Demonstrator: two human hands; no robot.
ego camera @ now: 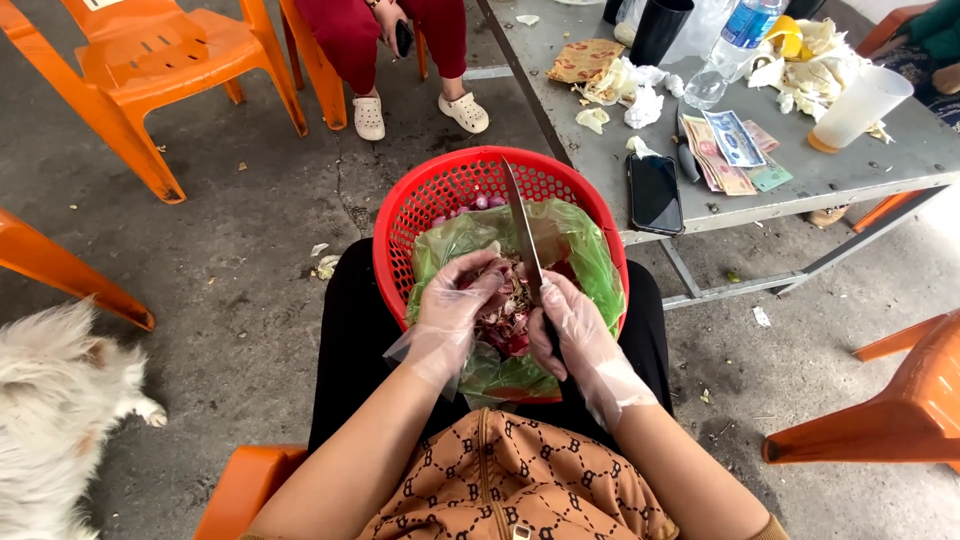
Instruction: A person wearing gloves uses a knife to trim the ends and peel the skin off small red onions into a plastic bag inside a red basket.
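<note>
A red plastic basket (430, 195) rests on my lap, lined with a green plastic bag (590, 265) holding shallots and their peels (510, 305). My right hand (575, 330), in a clear plastic glove, grips a long knife (520, 225) whose blade points away over the basket. My left hand (455, 305), also gloved, holds a shallot against the blade above the peels. More purple shallots (480, 203) lie at the basket's far side.
A grey table (600, 150) at right carries a black phone (654, 192), banknotes (728, 150), a water bottle (740, 35), cups and scraps. Orange chairs (160, 70) stand around. A seated person's feet (420, 112) are ahead. A white dog (50, 410) is at left.
</note>
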